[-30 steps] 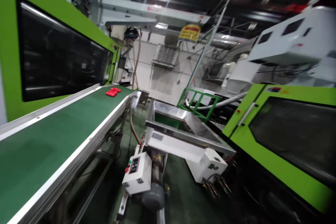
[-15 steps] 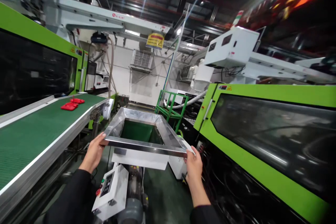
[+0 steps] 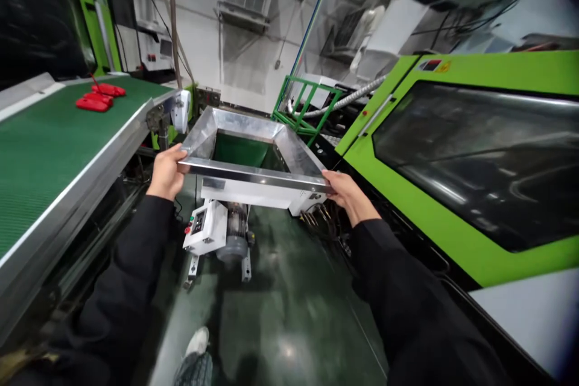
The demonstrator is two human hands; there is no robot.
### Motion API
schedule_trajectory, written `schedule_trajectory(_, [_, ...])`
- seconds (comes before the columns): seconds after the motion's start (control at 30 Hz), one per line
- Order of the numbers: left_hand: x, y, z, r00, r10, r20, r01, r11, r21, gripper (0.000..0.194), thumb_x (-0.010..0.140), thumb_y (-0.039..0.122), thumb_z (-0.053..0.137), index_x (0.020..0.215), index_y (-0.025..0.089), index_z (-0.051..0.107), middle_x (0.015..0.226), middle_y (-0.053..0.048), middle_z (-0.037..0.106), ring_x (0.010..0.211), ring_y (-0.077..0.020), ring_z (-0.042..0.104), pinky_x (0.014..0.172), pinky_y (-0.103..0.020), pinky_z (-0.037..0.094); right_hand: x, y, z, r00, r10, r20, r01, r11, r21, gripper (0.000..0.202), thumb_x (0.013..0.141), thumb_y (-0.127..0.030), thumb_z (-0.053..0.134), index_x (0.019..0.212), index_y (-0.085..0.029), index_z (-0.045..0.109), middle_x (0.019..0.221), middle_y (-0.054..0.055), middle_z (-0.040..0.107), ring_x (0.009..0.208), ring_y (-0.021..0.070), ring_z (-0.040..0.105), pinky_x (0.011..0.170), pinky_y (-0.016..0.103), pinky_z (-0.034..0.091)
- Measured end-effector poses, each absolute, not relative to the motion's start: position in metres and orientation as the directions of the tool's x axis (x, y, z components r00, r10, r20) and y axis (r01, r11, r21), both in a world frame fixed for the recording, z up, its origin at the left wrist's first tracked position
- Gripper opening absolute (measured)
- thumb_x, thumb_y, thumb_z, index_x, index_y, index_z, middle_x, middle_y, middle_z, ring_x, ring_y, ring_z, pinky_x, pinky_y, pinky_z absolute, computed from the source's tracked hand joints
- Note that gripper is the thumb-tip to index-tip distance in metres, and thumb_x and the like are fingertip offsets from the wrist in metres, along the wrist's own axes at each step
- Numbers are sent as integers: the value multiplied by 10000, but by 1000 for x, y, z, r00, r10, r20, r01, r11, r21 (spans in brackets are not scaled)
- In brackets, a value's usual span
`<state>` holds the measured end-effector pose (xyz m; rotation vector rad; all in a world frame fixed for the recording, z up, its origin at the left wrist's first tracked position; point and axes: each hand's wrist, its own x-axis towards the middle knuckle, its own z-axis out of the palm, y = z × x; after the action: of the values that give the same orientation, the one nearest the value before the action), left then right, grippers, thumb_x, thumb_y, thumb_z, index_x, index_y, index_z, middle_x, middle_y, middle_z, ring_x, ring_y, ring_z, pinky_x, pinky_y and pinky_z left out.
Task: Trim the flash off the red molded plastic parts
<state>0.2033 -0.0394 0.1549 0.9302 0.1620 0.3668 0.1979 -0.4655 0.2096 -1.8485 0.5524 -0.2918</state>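
Since earlier frame we leaned closer; hands unchanged: left hand [image 3: 166, 172] and right hand [image 3: 347, 191] clasp near corners of square shiny steel hopper [image 3: 289, 148], frame centre, seated on white machine [image 3: 253, 193]. Lift not begun.

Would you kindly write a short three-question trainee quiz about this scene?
1. True or false: both hands grip the metal hopper.
2. Which corner does the left hand hold? A near left, B far right.
3. What colour are the parts on the conveyor belt?

Key: 1 true, the right hand holds the near right corner. 2 A. 3 red.
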Motion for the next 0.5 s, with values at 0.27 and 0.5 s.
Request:
schedule_trajectory(0.27, [199, -39, 163, 928, 372, 24, -252, 579, 775, 74, 864, 87, 588, 926, 119, 613, 880, -15, 616, 745, -135, 588, 674, -293, 517, 198, -463, 211, 894, -447, -17, -213, -392, -895, 266, 944, -366, 496, 823, -136, 556, 610, -82, 419, 447, 18, 353, 423, 149, 320])
schedule_trajectory(0.5, [190, -41, 176, 919, 392, -43, -219, 599, 770, 126, 869, 28, 530, 934, 111, 597, 890, -20, 617, 734, -125, 595, 634, -260, 520, 190, -453, 218, 908, -418, -11, -225, -465, -856, 274, 933, -380, 516, 805, -140, 546, 608, -82, 413, 453, 24, 349, 421, 157, 316])
